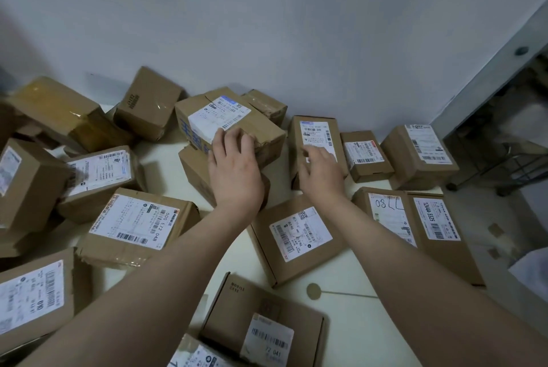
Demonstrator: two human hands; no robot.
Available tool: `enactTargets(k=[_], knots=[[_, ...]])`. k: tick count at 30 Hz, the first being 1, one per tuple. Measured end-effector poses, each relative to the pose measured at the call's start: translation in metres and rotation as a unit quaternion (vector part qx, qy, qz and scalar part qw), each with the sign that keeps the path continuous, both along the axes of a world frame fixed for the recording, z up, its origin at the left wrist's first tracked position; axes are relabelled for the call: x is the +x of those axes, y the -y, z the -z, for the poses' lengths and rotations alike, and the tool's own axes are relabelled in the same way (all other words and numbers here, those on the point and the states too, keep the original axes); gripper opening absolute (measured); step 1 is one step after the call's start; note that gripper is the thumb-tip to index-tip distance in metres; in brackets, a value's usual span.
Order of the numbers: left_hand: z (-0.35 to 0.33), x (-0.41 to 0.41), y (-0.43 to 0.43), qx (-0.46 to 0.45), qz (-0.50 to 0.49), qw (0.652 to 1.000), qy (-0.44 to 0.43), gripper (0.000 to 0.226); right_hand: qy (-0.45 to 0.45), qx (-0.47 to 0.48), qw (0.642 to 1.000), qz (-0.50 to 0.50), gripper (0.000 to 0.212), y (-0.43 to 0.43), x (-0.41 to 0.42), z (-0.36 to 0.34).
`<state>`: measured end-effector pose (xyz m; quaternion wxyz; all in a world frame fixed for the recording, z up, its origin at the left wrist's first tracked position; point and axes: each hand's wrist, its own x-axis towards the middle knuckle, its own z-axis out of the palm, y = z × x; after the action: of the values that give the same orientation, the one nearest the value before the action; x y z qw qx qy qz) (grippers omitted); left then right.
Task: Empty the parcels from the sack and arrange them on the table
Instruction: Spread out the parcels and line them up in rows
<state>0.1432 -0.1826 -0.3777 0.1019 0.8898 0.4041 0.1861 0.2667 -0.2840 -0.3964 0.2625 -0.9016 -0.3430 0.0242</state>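
Several brown cardboard parcels with white shipping labels lie across the white table [350, 274]. My left hand [234, 171] rests on the near side of a labelled box [228, 119] that sits on top of another box [194, 169] in the middle. My right hand [321, 172] touches the front of a tall narrow parcel [317, 135] that stands beside it to the right. Whether either hand grips its box, I cannot tell. No sack is in view.
Parcels lie tumbled on the left, one wrapped in yellow tape [56, 107]. On the right, flat boxes [299, 236] and small boxes [418, 153] stand in rows. A grey wall [267, 26] backs the table. Beyond the right edge a doorway shows a wheeled frame [504, 165].
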Motion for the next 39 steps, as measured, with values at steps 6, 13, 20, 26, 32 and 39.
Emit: enactTargets(k=[6, 13, 20, 26, 32, 39], knots=[[-0.002, -0.023, -0.012, 0.052, -0.090, 0.995, -0.005, 0.038, -0.307, 0.057, 0.940, -0.138, 0.045, -0.044, -0.026, -0.016], [-0.012, -0.004, -0.029, 0.012, -0.092, 0.996, 0.000, 0.046, -0.170, 0.130, 0.977, -0.023, 0.033, -0.065, -0.013, -0.006], [0.009, -0.006, -0.068, 0.061, -0.040, 0.997, 0.030, 0.053, -0.049, -0.007, 0.998, 0.024, 0.050, -0.115, 0.038, -0.017], [0.019, -0.020, -0.083, 0.087, -0.011, 0.995, 0.052, 0.058, -0.134, 0.006, 0.990, 0.050, 0.053, -0.149, 0.043, -0.004], [0.016, -0.021, -0.082, 0.054, -0.014, 0.998, 0.042, 0.058, 0.069, 0.032, 0.997, -0.001, 0.044, -0.118, 0.025, 0.011], [0.011, -0.033, -0.079, 0.031, -0.012, 0.999, 0.028, 0.057, 0.140, -0.060, 0.979, -0.132, 0.028, -0.074, 0.015, 0.032]])
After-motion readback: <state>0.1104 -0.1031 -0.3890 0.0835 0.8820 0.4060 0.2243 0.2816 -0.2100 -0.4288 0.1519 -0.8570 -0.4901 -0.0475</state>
